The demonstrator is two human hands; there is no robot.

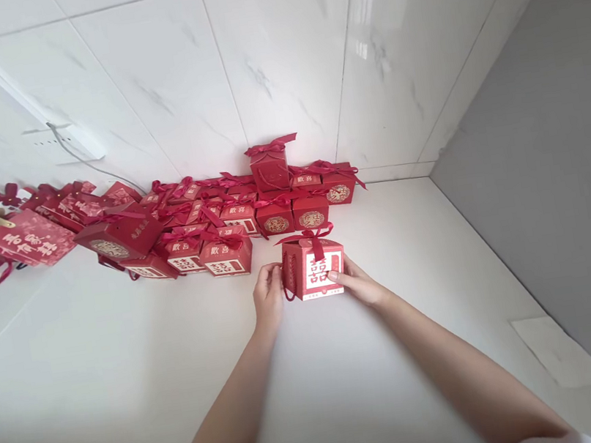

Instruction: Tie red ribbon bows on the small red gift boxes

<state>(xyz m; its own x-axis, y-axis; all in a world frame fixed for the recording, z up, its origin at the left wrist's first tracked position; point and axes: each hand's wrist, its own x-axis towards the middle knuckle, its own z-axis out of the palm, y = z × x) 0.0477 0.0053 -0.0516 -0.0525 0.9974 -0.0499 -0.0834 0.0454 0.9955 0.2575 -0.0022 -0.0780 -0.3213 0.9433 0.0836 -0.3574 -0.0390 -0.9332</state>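
Right grip (361,282) is holding a ribbon-tied gift box (313,267); left grip (268,293), closure unclear, is flanking nine o'clock. Tabletop (330,379) is spreading toward six, marbled tiles (284,53) toward twelve.

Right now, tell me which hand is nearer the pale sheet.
Right. Both lie left of the pale sheet: the right hand, on the held box's right side; the left hand, farther, at the box's left.

A big 囍 on the held box (307,268).
Left of the grip I can read 歡喜 above 囍 on a neighbouring box (227,256); the held one's bottom line is too small.
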